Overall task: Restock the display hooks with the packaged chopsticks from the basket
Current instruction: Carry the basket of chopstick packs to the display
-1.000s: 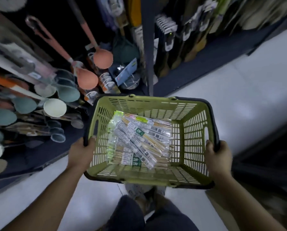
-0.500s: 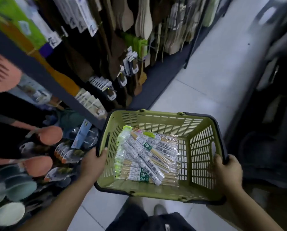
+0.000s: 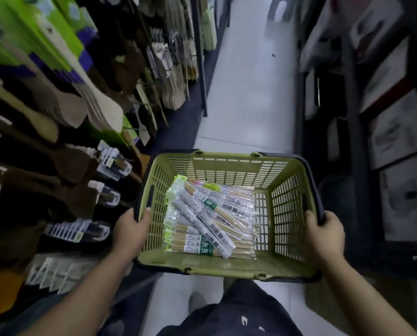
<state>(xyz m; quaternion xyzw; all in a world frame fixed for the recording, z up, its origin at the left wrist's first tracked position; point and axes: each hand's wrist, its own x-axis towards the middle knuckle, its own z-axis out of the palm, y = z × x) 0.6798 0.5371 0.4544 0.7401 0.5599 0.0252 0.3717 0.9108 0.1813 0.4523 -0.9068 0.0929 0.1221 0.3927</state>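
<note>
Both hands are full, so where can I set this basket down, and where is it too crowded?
The pale floor ahead is bare, between the left display of hanging utensils and the dark right shelving. The left display is packed. In the basket, chopstick packs crowd the left side.

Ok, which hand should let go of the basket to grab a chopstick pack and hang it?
Probably the left hand: it grips the basket rim on the side where the chopstick packs are piled, and the hanging display is on that side too. The right hand would have to reach across.
</note>
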